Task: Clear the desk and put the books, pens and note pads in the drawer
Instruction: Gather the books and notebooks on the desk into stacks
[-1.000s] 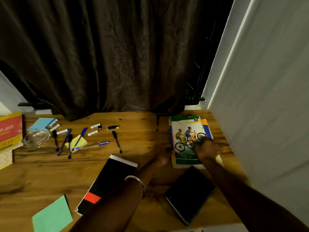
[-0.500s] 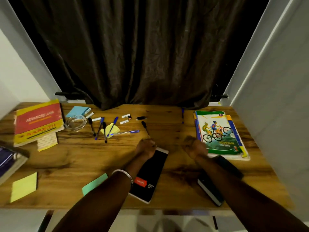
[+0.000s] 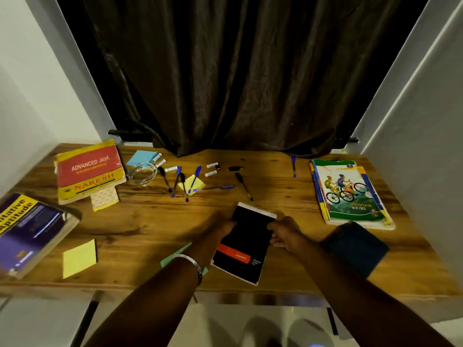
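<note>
Both hands grip a black spiral-bound note pad with a red label (image 3: 244, 242) at the near middle of the wooden tabletop (image 3: 150, 221). The left hand (image 3: 221, 225) holds its left edge, the right hand (image 3: 284, 232) its right edge, fingers (image 3: 271, 225) curled closed around it.

A dark curtain (image 3: 238, 83) hangs behind the wooden desk, near a glass ashtray (image 3: 142, 172).
</note>
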Demonstrator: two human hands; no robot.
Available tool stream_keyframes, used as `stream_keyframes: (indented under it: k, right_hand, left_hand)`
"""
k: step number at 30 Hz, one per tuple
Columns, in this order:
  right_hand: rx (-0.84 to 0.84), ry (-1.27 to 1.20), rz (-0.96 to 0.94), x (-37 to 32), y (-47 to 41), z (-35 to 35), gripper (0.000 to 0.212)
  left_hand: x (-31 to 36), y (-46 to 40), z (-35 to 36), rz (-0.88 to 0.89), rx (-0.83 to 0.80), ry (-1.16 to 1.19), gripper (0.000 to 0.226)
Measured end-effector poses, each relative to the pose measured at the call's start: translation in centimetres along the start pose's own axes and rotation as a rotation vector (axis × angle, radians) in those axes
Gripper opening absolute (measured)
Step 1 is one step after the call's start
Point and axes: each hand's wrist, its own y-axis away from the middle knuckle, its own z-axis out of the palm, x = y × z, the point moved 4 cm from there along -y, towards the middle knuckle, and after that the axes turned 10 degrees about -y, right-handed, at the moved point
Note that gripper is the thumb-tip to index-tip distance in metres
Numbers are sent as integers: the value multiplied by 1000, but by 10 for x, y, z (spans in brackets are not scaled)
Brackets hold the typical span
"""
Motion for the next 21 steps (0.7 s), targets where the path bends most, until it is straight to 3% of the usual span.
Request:
stream_keyframes:
  k: [3, 7, 13, 16, 21]
  right_hand:
    - [6, -68, 28, 5, -1, 6, 15]
    - [34, -149, 44, 17, -5, 6, 15]
    - [59, -299, -12, 11, -2, -2, 13]
    - [20, -443, -51, 0, -5, -11, 18]
    - [58, -345, -110, -2, -29, -50, 24]
  left_hand:
    - [-11, 5, 4, -52, -114, 307, 15]
    - [-9, 6, -1, -43, -152, 267, 5]
    - [6, 4, 3, -17, -262, 562, 15]
    - [24, 1, 7, -16, -283, 696, 33]
    - [63, 0, 22, -15, -238, 832, 35]
